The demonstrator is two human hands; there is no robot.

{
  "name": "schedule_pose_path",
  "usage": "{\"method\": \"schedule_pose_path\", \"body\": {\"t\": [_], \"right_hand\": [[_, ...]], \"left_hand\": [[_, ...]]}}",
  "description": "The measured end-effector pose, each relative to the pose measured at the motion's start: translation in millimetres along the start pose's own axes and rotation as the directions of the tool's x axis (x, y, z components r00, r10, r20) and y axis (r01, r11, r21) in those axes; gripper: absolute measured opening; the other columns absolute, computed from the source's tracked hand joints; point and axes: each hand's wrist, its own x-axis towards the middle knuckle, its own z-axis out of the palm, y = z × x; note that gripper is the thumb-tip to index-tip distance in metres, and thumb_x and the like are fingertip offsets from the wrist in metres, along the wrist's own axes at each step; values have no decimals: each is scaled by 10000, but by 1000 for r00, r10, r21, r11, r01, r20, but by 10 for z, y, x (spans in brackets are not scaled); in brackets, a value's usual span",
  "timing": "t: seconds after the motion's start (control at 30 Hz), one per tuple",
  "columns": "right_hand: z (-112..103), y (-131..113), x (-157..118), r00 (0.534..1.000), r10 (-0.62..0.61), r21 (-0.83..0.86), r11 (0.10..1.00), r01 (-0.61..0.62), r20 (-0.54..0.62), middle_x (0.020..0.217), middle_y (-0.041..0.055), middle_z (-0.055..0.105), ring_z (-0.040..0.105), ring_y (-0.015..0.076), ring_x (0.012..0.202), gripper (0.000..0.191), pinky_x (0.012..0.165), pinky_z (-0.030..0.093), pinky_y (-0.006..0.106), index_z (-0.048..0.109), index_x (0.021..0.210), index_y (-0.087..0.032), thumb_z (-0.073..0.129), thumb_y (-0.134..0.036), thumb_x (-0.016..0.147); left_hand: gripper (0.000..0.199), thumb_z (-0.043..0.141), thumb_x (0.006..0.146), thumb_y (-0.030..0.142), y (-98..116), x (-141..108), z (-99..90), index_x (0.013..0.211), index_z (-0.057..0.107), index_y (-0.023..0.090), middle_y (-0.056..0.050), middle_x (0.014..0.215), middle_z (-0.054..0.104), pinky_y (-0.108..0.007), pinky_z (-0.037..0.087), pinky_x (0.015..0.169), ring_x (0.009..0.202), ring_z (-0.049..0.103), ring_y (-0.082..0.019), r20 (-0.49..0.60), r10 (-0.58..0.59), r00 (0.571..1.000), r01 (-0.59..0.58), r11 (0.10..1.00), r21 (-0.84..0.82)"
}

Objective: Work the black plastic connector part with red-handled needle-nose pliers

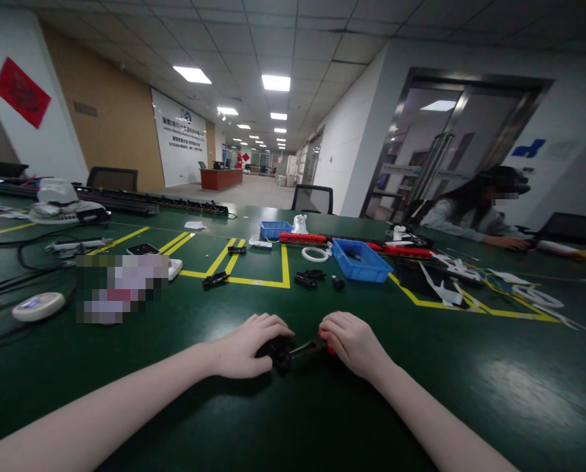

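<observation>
Near the middle of the green table (214, 419), my left hand (248, 346) is closed around a black part (279, 351). My right hand (354, 342) grips the red handles of a pair of pliers (305, 349). The metal jaws point left and reach the black part; whether they clamp it is too small to tell. Beyond my hands lie more black parts (307, 278), one small black piece (338, 282) and a blue bin (360, 261) with something dark inside.
A pixelated object (126, 288), a white round device (38, 306) and black cables are on the left. A white ring (315, 254) and red strips (301, 238) lie farther back. At the right, a person (474, 210) sits beyond white straps and cables (539, 295).
</observation>
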Motion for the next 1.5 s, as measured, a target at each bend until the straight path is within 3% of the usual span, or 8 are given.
{"method": "schedule_pose_path", "body": {"t": [0.3, 0.43, 0.57, 0.73, 0.93, 1.2, 1.33, 1.5], "right_hand": [[24, -14, 20, 999, -49, -58, 997, 49, 2, 826, 66, 665, 569, 173, 794, 368, 704, 420, 315, 624, 837, -182, 339, -311, 1031], [21, -40, 37, 996, -81, -95, 992, 83, 23, 809, 67, 656, 545, 170, 764, 373, 685, 392, 319, 628, 830, -178, 346, -316, 1031], [16, -68, 133, 992, -124, -112, 985, 127, 38, 811, 67, 652, 540, 169, 768, 372, 691, 378, 323, 633, 822, -180, 359, -322, 1028], [96, -77, 315, 992, -127, -107, 986, 126, -1, 870, 74, 659, 544, 172, 806, 357, 716, 381, 325, 634, 848, -176, 362, -321, 1029], [182, -56, 280, 996, -53, -97, 994, 47, -67, 850, 67, 644, 534, 163, 770, 372, 704, 380, 318, 626, 830, -174, 344, -305, 1034], [150, -35, 203, 996, -15, -93, 996, 7, -88, 827, 62, 640, 532, 159, 742, 386, 672, 377, 314, 626, 806, -179, 331, -282, 1032], [162, -85, 227, 997, -25, -96, 995, 17, -79, 830, 64, 641, 537, 161, 746, 363, 685, 382, 316, 623, 810, -180, 348, -280, 1026], [166, -106, 223, 997, -29, -90, 996, 23, -68, 843, 65, 643, 548, 164, 762, 325, 694, 387, 317, 623, 824, -188, 368, -259, 1013]], "left_hand": [[738, 506, 778, 163, -52, -53, -25, 1479, 297, 259, -73, 1499, 415, -485, 313, 1137, 1370, 387, -296, 5, -29, 1000, 29, 999, -21], [912, 627, 829, 401, -70, -103, 52, 1571, 120, 246, -97, 1580, 298, -499, 286, 1160, 1420, 310, -336, -40, -109, 993, 111, 993, 37], [1163, 663, 765, 694, -66, -92, 164, 1586, -2, 209, -153, 1604, 249, -555, 192, 1193, 1450, 273, -377, -102, -149, 984, 161, 980, 116], [1152, 594, 796, 752, -53, -59, 207, 1583, -47, 205, -184, 1602, 251, -588, 162, 1192, 1467, 262, -387, -135, -182, 974, 200, 970, 138], [1166, 689, 751, 695, -68, -101, 132, 1584, 9, 244, -154, 1569, 306, -562, 275, 1155, 1431, 309, -383, -113, -182, 977, 190, 979, 67], [711, 764, 730, 573, -41, -63, 57, 1299, 514, 228, -92, 1277, 542, -467, 444, 998, 1180, 513, -308, -141, -174, 975, 178, 984, 14], [677, 814, 652, 568, 1, -26, 65, 1153, 547, 199, -75, 1149, 582, -429, 478, 912, 1048, 560, -281, -177, -189, 966, 200, 979, 48], [727, 799, 654, 566, 41, -23, 76, 1210, 524, 186, -82, 1145, 614, -406, 504, 862, 1022, 599, -280, -159, -203, 966, 214, 975, 55]]}}
